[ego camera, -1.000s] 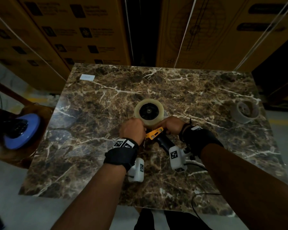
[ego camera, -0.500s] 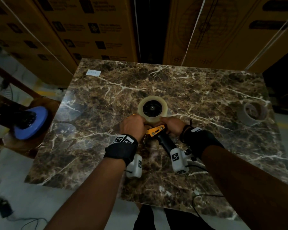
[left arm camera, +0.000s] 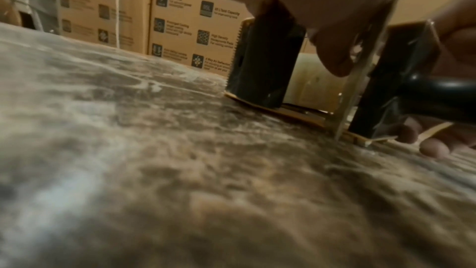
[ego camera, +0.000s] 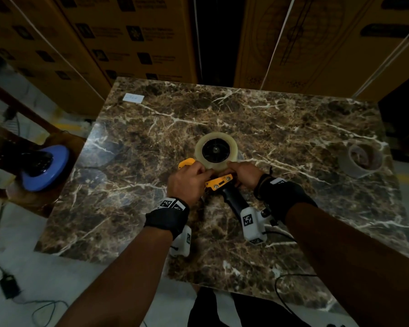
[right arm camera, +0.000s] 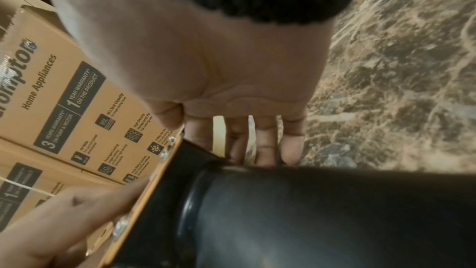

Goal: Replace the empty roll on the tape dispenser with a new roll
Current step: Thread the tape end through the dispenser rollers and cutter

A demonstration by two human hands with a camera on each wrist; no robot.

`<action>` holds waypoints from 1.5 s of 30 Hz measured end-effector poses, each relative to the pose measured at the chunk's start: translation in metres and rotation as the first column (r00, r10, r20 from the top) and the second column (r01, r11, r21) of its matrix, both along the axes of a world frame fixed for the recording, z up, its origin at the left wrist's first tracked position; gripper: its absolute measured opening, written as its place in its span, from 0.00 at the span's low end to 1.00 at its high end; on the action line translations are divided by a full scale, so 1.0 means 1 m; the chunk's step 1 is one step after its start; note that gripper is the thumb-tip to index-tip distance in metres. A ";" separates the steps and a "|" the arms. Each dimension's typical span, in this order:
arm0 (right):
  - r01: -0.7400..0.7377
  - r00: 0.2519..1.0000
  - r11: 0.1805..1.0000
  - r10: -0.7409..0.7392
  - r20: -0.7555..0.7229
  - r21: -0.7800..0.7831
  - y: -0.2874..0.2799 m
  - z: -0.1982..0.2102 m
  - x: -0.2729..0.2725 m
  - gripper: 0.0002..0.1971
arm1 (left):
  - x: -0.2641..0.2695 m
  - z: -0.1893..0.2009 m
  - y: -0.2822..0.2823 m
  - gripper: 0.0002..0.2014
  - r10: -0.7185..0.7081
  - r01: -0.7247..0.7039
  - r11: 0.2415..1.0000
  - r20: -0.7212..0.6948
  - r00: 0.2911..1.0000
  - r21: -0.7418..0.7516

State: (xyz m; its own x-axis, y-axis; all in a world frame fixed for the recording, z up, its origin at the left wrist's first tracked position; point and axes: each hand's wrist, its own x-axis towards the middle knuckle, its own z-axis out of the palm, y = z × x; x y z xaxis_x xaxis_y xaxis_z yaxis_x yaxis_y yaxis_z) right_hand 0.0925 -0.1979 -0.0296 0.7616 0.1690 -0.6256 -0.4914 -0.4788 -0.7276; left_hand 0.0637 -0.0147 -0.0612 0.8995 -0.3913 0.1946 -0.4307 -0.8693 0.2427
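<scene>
The tape dispenser [ego camera: 219, 182] lies on its side in the middle of the marble table [ego camera: 293, 128], yellow frame up, black handle [right arm camera: 309, 211] pointing toward me. A new clear tape roll [ego camera: 198, 151] sits on its hub. My left hand [ego camera: 198, 172] grips the dispenser's front end, fingers curled over the frame, and one fingertip [left arm camera: 335, 64] hangs beside a thin upright plate. My right hand [ego camera: 232, 167] holds the roll's near right edge, its fingers [right arm camera: 265, 142] running down the roll's side to the table. The empty grey core [ego camera: 345, 159] stands apart at the far right.
Stacked cardboard boxes [ego camera: 128, 43] wall off the table's far side. A white label [ego camera: 133, 98] lies at the far left corner. A blue disc-shaped object [ego camera: 45, 171] rests on a wooden stool left of the table. A cable [ego camera: 286, 279] trails off the near edge.
Both hands stay on the dispenser. My left hand has shifted slightly toward me, uncovering more of the yellow front end. The head view has tilted down and left.
</scene>
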 end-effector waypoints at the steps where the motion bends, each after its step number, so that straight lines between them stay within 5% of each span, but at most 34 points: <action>1: 0.009 1.000 1.000 -0.009 -0.003 0.015 0.000 -0.001 0.001 0.27 | 0.001 -0.002 0.002 0.15 -0.014 0.014 1.000 0.001 1.000 0.002; 5: 0.049 0.997 0.997 -0.046 -0.055 0.062 -0.002 -0.002 0.001 0.28 | -0.001 -0.003 0.005 0.16 -0.073 0.072 0.997 0.059 0.996 0.021; 9: 0.105 0.993 0.991 -0.100 -0.066 0.086 -0.003 -0.007 0.001 0.26 | 0.002 0.003 0.000 0.13 0.018 -0.018 1.000 -0.014 1.000 -0.015; 18: -0.034 0.999 0.998 0.032 -0.031 -0.046 0.002 0.000 0.000 0.26 | 0.010 0.007 -0.003 0.17 0.012 -0.011 1.000 -0.078 0.997 0.025; 22: 0.034 0.999 0.999 -0.035 -0.018 -0.037 0.000 -0.007 0.002 0.27 | 0.010 0.004 -0.002 0.18 0.013 -0.009 0.999 -0.081 0.997 0.052; 27: 0.156 0.950 0.901 -0.026 0.311 -0.404 0.001 0.002 0.011 0.26 | 0.006 0.009 0.000 0.12 -0.005 0.012 0.992 -0.056 0.998 0.123; 31: 0.068 0.973 0.834 0.067 0.222 -0.547 0.008 0.010 0.021 0.23 | -0.002 0.012 0.002 0.09 -0.030 0.037 0.994 -0.073 0.997 0.104; 37: 0.123 0.978 0.949 -0.067 0.198 -0.290 -0.003 0.009 -0.004 0.25 | -0.003 0.006 0.003 0.06 0.004 0.016 0.992 -0.158 0.987 0.123; 40: -0.031 0.989 0.973 0.064 0.134 -0.231 -0.008 0.007 -0.040 0.30 | -0.001 0.005 0.001 0.09 0.007 0.024 0.986 -0.180 0.984 0.167; 43: -0.092 0.983 0.983 0.116 0.144 -0.160 -0.003 0.010 -0.062 0.20 | 0.002 0.024 -0.006 0.01 0.057 -0.017 0.981 -0.204 0.977 0.194; 45: -0.071 0.979 0.989 0.094 0.180 -0.129 0.000 0.008 -0.065 0.17 | 0.003 0.031 -0.007 0.06 0.053 -0.002 0.974 -0.217 0.975 0.227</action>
State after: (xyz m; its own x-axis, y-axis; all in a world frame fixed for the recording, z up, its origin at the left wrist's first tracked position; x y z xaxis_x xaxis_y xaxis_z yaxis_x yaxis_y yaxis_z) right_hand 0.0276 -0.1980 -0.0214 0.8526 0.1679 -0.4948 -0.3086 -0.6024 -0.7361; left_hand 0.0665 -0.0216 -0.0300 0.9211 -0.3763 -0.0997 -0.3634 -0.9230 0.1264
